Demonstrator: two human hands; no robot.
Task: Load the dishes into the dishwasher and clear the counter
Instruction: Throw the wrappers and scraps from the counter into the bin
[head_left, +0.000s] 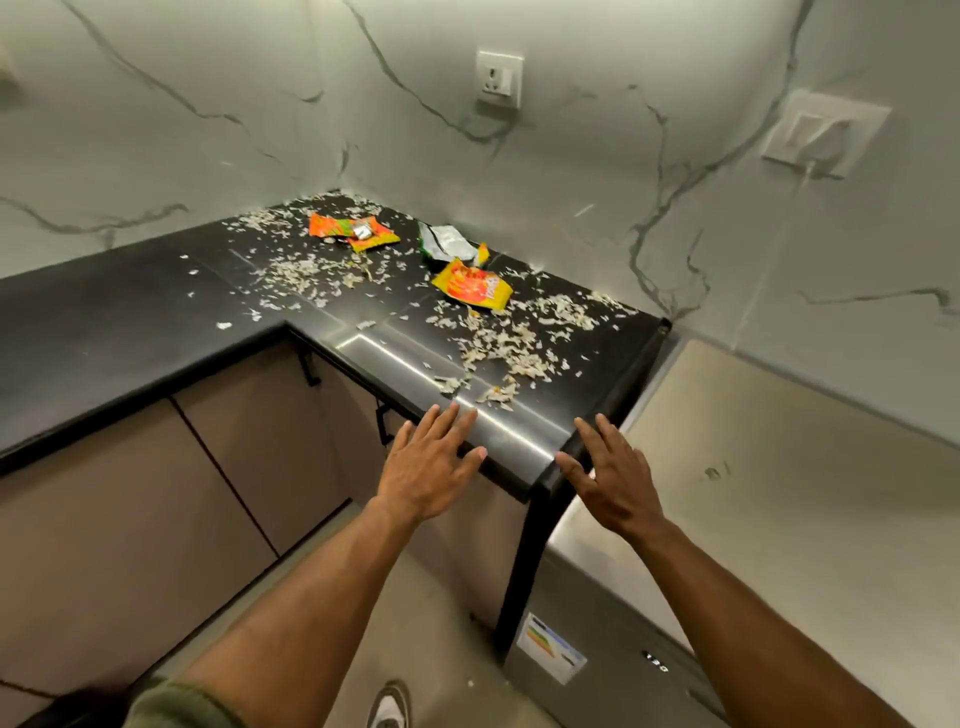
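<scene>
**Three wrappers and a scatter of flakes left on the counter**

Three snack wrappers lay on the black counter (156, 306) when I looked: an orange wrapper (353, 233) near the back corner, a green-and-silver wrapper (447, 242) beside it, and a yellow wrapper (471, 286) just in front. Pale flakes (498, 340) were strewn around them. I judged the clearing barely begun; I saw no dishes. My left hand (429, 470) and right hand (613, 480) hovered flat, fingers spread, empty, over the counter's near end. A steel appliance (597, 613) stood below to the right.
</scene>
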